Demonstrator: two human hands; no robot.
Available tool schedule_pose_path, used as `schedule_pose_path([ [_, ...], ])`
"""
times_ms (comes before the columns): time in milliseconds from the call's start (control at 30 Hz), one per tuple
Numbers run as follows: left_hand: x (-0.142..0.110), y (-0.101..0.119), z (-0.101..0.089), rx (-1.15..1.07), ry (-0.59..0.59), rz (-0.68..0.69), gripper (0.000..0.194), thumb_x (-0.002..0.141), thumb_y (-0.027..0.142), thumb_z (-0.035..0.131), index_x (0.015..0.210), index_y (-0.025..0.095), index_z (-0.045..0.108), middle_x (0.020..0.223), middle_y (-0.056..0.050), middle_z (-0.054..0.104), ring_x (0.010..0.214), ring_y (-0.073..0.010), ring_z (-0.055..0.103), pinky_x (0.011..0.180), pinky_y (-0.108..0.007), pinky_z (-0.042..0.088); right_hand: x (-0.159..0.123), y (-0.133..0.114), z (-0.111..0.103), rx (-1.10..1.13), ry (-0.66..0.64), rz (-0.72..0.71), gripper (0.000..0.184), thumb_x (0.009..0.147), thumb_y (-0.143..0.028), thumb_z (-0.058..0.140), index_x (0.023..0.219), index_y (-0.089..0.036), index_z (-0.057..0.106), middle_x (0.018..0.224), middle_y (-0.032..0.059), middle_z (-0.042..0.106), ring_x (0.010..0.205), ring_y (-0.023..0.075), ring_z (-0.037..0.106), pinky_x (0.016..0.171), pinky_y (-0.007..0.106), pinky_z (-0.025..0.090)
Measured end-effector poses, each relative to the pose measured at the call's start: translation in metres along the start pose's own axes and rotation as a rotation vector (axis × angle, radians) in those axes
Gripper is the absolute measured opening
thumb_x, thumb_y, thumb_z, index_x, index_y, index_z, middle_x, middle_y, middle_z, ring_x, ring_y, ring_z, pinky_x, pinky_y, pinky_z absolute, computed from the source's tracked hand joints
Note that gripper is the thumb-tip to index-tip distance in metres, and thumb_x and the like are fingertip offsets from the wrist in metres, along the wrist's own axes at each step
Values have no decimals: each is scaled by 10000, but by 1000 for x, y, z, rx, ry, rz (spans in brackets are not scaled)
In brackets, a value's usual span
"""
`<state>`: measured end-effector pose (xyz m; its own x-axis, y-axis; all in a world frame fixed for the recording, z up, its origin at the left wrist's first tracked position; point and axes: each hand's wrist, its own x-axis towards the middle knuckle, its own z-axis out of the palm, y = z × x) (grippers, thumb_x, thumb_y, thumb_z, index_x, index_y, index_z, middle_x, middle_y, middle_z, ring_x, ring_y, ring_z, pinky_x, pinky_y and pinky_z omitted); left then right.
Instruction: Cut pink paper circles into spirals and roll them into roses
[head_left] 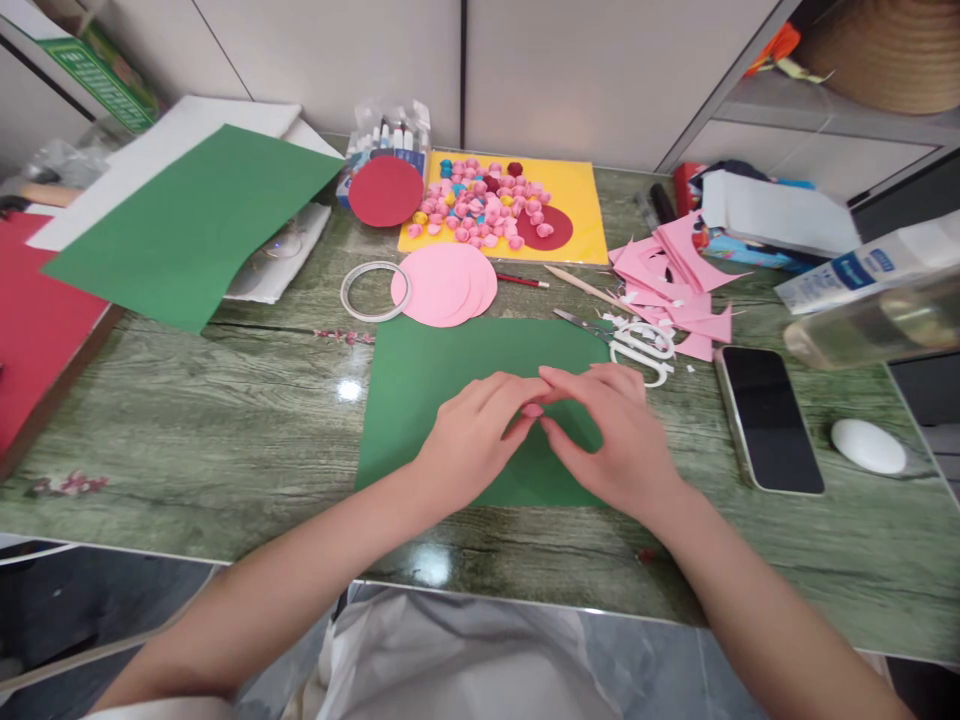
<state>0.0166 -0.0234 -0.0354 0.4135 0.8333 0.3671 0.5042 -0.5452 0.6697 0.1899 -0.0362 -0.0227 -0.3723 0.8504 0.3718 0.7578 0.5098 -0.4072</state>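
Over a green paper sheet [420, 400] my two hands meet, fingertips close together. My left hand [472, 435] is pinched on a small pink paper piece [532, 410], which shows between thumb and index finger. My right hand [619, 430] is curved beside it, index fingertip at the left fingers and thumb apart from them; nothing shows in its grip. Just beyond the right hand lie white-handled scissors [643, 350]. Past the green sheet, several pink paper circles [439, 285] overlap a roll of tape [347, 292].
Many small pink, blue and yellow paper rosettes [491, 205] lie on a yellow sheet [585, 190]. Pink offcuts [690, 290], a red pencil [523, 281], a phone [769, 420] and a white mouse [868, 446] are around. Another green sheet [187, 220] lies left, a bottle [877, 325] right.
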Motion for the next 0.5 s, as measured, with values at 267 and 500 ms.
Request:
schedule_pose_path([
  [267, -4, -2, 2, 117, 66, 204, 336, 856, 98, 452, 1164, 229, 479, 984, -41, 632, 926, -134, 584, 781, -256, 438, -1, 1, 3, -54, 3, -48, 663, 813, -129, 540, 1370, -351, 258, 810, 4, 632, 810, 233, 564, 885, 479, 396],
  [500, -3, 6, -1, -24, 89, 49, 282, 844, 146, 516, 1110, 239, 507, 988, -20, 679, 907, -128, 624, 789, -261, 467, 0, -2, 0, 85, 92, -11, 841, 767, -74, 570, 1402, -407, 131, 822, -39, 681, 798, 225, 588, 890, 488, 399],
])
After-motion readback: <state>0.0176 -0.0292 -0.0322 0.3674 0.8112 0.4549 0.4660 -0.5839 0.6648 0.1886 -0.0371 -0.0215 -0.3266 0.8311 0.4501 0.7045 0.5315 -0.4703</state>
